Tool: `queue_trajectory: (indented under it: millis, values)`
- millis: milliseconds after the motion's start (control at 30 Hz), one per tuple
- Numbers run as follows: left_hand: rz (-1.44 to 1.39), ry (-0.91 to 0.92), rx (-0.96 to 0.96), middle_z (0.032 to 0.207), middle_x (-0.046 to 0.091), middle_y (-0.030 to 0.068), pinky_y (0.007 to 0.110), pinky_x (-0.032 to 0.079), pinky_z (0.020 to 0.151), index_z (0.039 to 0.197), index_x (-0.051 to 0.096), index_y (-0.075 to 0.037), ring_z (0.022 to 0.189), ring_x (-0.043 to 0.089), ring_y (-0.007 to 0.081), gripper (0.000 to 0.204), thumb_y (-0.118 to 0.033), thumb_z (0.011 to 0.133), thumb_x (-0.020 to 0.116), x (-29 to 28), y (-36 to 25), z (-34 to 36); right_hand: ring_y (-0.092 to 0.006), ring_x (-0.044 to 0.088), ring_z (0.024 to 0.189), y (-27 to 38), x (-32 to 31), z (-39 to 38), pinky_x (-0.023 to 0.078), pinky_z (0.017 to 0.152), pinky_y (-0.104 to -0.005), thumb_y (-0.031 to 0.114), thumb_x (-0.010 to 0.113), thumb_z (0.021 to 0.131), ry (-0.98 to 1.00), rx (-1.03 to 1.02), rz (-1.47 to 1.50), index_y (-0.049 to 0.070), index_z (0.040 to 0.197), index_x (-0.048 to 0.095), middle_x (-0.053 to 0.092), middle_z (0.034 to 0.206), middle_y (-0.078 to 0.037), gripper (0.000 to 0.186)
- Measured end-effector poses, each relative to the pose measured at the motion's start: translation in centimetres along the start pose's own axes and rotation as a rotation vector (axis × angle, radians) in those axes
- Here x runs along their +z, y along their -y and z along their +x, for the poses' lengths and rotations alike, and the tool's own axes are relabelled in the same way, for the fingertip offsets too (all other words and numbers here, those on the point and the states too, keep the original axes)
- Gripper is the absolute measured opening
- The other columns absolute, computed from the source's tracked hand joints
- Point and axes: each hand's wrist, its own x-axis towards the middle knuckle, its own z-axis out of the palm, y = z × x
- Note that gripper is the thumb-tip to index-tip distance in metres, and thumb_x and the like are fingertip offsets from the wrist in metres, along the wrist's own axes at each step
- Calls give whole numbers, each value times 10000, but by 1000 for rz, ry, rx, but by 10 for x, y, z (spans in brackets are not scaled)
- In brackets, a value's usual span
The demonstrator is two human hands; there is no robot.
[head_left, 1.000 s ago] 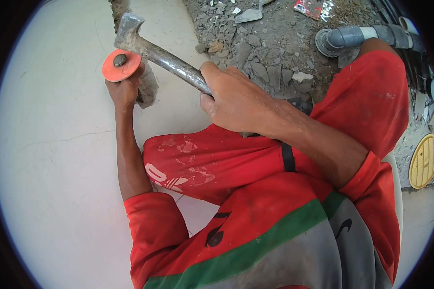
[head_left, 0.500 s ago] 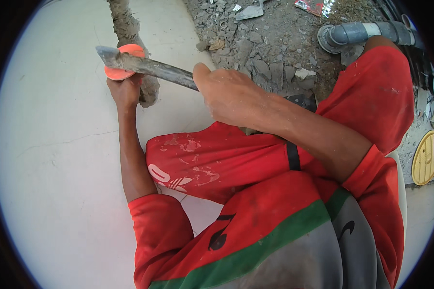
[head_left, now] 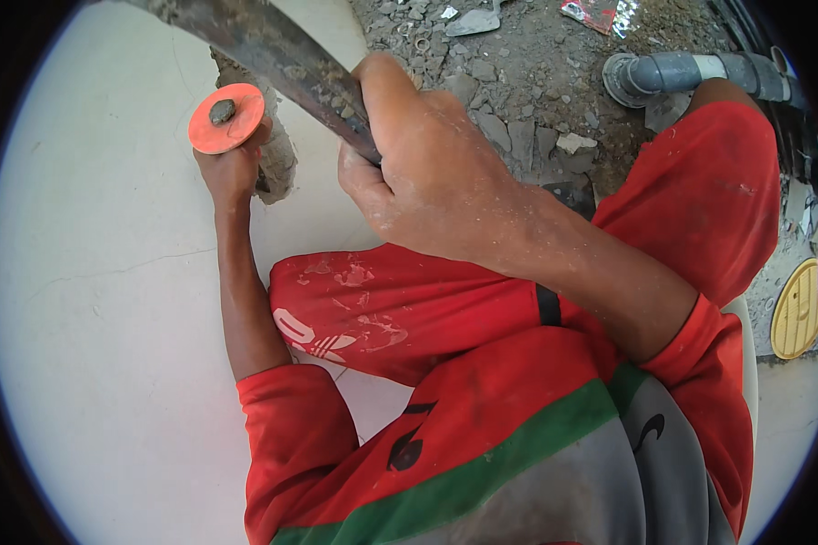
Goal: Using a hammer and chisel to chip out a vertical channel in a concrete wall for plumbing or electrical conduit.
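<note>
My left hand (head_left: 231, 174) is closed round a chisel (head_left: 222, 112) just under its round orange hand guard. The chisel's dark struck end pokes up through the guard; its shaft and tip are hidden by the guard and hand. Beside that hand a rough channel (head_left: 279, 168) is cut into the pale wall. My right hand (head_left: 450, 177) grips the dark, dirt-smeared handle of a hammer (head_left: 286, 62), raised nearer to me and apart from the chisel. The handle slants up to the left, and the hammer's head is outside the picture.
Rubble and broken pieces (head_left: 518, 109) cover the ground at the far right. A grey pipe (head_left: 659, 73) with an elbow lies beside my right knee. A yellow oval lid (head_left: 798, 309) rests at the right edge. A flat grey scrap (head_left: 473, 22) lies among the rubble.
The hammer, whose head was over the chisel's guard, has come up and away toward me, uncovering the chisel's end. My left hand has shifted slightly left.
</note>
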Motion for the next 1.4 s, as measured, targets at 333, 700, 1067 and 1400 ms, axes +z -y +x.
queue_trajectory:
  millis: [333,700,1067,1400]
  values:
    - [-163,-60,59,658,511,-2,253,310,438,731,579,-18,537,425,93,58,-13,749,634,-10,-18,4,-399,589,551,3,-19,5,454,516,-458,50,562,809,82,115,-8,-95,861,434,548,605,-250,200]
    - [254,286,27,730,606,16,257,432,690,859,637,5,697,500,107,120,-40,749,621,29,-9,21,-322,603,525,-24,-1,-19,439,487,-429,66,564,815,-119,263,83,-84,880,450,548,593,-206,199]
    - [134,138,-78,670,532,-13,259,370,517,820,596,-28,556,466,88,173,-110,706,698,13,-20,13,-387,605,548,-33,12,-26,456,520,-461,20,576,811,165,253,-83,-72,843,413,548,585,-232,190]
    - [-8,8,-60,648,506,-29,250,347,483,783,595,-40,534,452,77,164,-82,674,709,4,-13,-1,-411,622,608,-27,15,-23,469,554,-470,21,572,812,324,288,-138,-98,871,442,576,640,-256,186]
